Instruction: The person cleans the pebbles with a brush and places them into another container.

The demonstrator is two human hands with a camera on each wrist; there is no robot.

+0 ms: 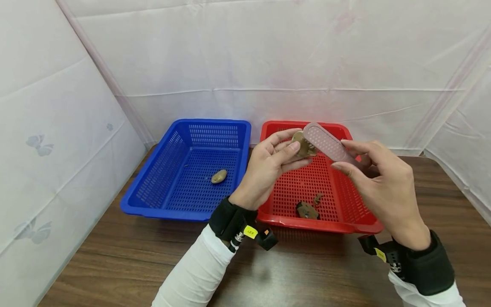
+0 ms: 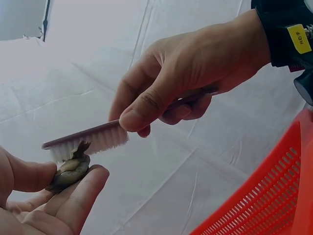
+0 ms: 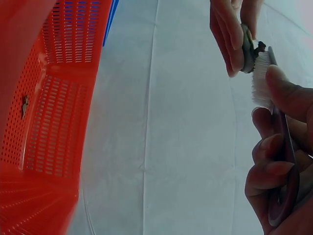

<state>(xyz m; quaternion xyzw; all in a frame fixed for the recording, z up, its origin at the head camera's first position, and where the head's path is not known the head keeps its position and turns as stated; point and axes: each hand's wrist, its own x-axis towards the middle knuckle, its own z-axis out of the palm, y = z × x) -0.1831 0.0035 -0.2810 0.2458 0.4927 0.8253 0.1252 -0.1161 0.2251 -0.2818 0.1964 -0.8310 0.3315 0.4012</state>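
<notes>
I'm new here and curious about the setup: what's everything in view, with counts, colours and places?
Table: 1, brown, underneath
Sheeting: 3 sides, white, around table
Blue basket: 1, blue, on table, left
Red basket: 1, red, right of it
Pebble: 1, tan, blue basket
Dirty lump: 1, dark-brown, red basket
Small clump: 1, brown, red basket
Brush: 1, mauve, right hand
Held lump: 1, olive-brown, left hand
Sleeves: 2, white, forearms
Wristbands: 2, black, wrists
Hands: 2, bare, holding brush and lump
</notes>
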